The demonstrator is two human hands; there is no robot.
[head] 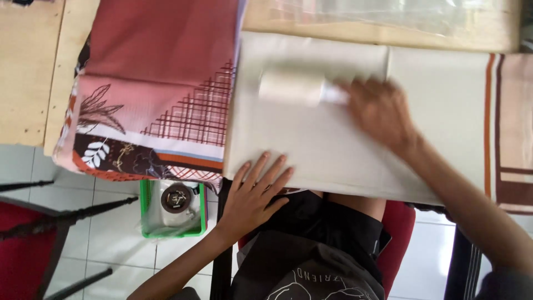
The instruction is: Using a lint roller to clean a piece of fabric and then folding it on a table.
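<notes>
Head view: a folded cream cloth (333, 139) lies flat on a wooden table (33, 72) and serves as the landmark here. The right hand (380, 114) rests on the cloth's upper middle, fingers curled round the handle of a white lint roller (291, 88); the roller's drum lies on the cloth just left of that hand, blurred. The left hand (252, 191) presses flat on the cloth's near edge, fingers spread wide and holding nothing. Touching the cloth's left edge lies a stack of pink and maroon patterned fabric (155, 83) that hangs over the table's front. To the cloth's right, striped brown and pink fabric (511, 128) shows. Below the cloth's left corner, on the tiled floor, stands a green basket (145, 211) holding a round dark object on pale wrapping; what it is I cannot tell.
</notes>
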